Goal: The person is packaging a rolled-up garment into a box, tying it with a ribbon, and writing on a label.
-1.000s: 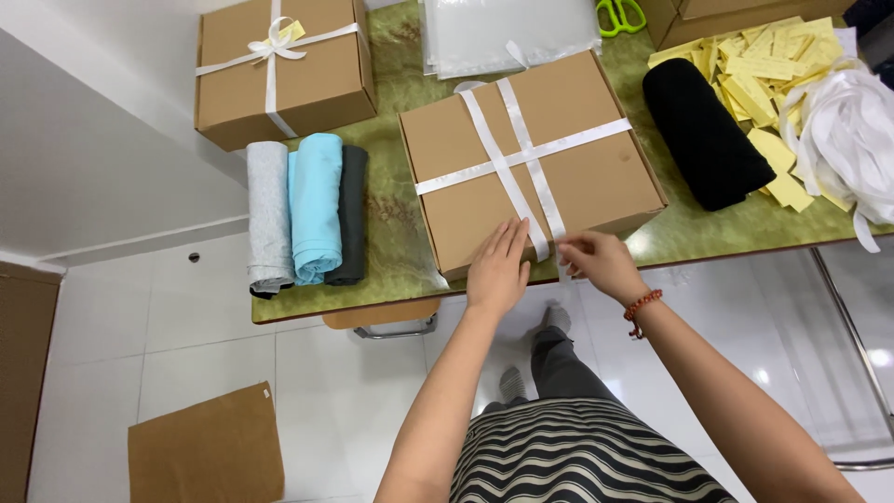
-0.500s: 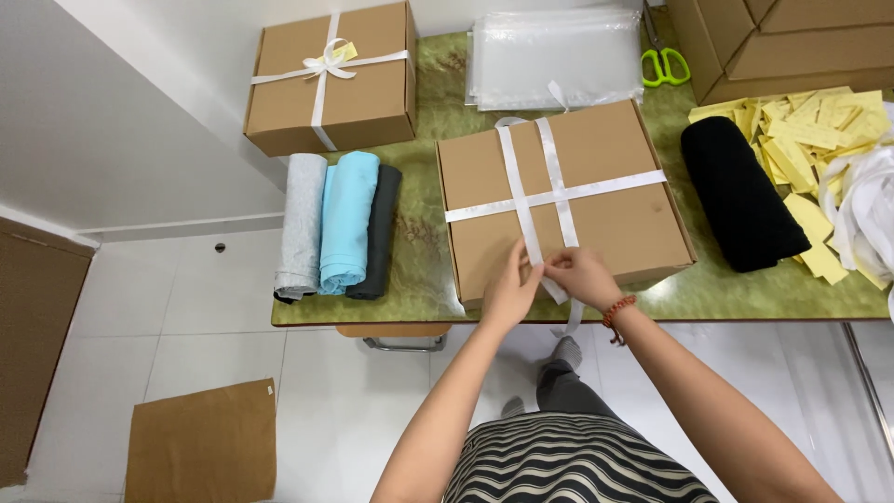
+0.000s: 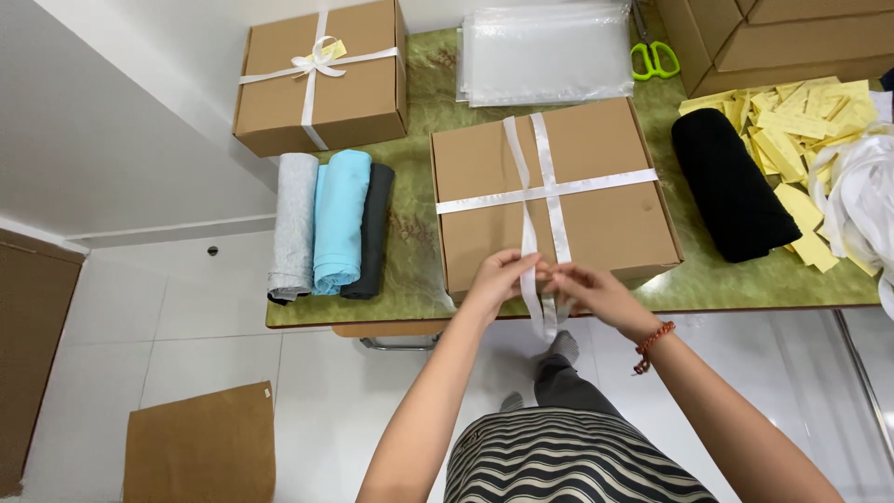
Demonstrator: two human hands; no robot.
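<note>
A: Where did the grip stand?
B: Left hand [image 3: 500,282] and right hand [image 3: 593,291] pinched the white ribbon [image 3: 543,191] ends, closed, at the cardboard box [image 3: 553,194] by the table's [image 3: 410,251] near edge; even tension would keep the bands centred.
A: Versus earlier?
B: Hands sat lower, off the box edge.

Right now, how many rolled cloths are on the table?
4. Three lie side by side at the left: a grey roll, a blue roll and a dark roll. A black roll lies right of the box. More may sit out of frame.
</note>
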